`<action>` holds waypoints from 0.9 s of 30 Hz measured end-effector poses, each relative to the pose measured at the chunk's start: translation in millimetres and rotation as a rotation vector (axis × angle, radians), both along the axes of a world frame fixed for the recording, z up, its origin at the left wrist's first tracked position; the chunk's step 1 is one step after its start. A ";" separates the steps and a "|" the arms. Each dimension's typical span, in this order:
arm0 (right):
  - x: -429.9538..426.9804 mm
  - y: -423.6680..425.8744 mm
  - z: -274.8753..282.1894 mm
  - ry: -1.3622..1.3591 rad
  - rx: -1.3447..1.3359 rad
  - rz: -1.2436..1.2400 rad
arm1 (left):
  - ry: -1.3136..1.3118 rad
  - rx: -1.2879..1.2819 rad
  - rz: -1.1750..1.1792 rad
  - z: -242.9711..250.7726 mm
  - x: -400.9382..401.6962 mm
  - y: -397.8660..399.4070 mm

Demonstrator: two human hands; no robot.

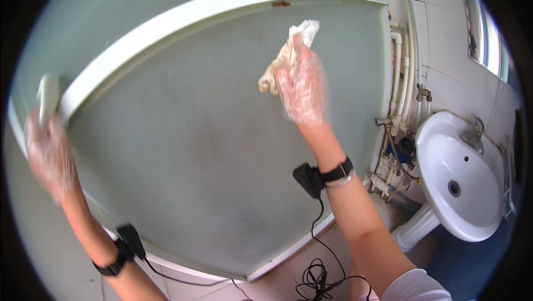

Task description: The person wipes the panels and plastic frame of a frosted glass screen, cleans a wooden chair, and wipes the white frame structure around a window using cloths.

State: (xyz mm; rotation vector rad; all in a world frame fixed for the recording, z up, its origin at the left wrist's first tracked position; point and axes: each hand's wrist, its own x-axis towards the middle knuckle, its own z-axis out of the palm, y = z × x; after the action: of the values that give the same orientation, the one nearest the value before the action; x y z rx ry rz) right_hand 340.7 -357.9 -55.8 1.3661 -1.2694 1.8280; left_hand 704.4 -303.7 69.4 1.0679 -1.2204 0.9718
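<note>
My right hand [306, 84], in a clear plastic glove, grips a crumpled, brown-stained white cloth [283, 57] against a frosted glass panel [208, 134]. Dark smudges mark the glass below the cloth. At the far left my left hand [48, 151], gloved too and blurred, is closed around the lower end of a pale, elongated object [49, 93]. Whether this object is loose or fixed to the frame, I cannot tell. It lies beside the end of the white frame bar [187, 14] that curves above the panel.
A white pedestal washbasin [479, 201] with a metal tap [474, 134] stands at the right. Pipes and valves [399, 80] run up the tiled wall beside the panel. Black cables [318, 280] trail from both wrist-worn devices; some lie tangled low in view.
</note>
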 end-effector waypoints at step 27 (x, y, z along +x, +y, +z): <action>79.8 4.0 24.0 0.631 -0.384 0.161 | -0.277 0.028 0.122 -105.2 3.1 13.3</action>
State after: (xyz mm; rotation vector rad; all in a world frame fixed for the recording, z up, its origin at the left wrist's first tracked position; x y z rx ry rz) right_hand 420.5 -354.0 -31.8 1.6603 -0.4717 1.4491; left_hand 707.5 -290.4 -35.8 1.0637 -1.4089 1.2307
